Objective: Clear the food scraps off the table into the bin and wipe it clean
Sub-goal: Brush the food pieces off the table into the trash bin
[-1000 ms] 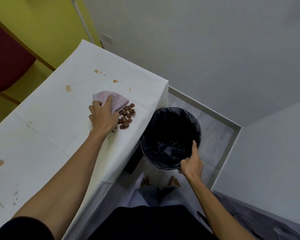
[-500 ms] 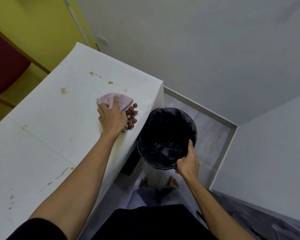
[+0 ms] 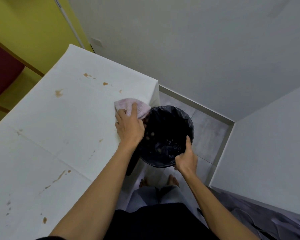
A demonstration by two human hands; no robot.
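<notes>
At centre frame my left hand [image 3: 130,125] reaches across the table [image 3: 62,122] edge, fingers pressed flat on the pink cloth [image 3: 133,108]. Right hand [image 3: 186,158] grips the bin [image 3: 189,122] rim, thumb inside. Brown scraps [image 3: 150,135] show inside the bin.

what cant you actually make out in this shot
- Head view: any scraps left at the table edge are hidden under the left hand and pink cloth.
- The scraps falling into the bin are blurred and too small to count or identify.
- The bin's bottom is lost in the dark liner.
- The right hand covers part of the near rim.
- The table's near and left parts are cut off by the frame edge.
</notes>
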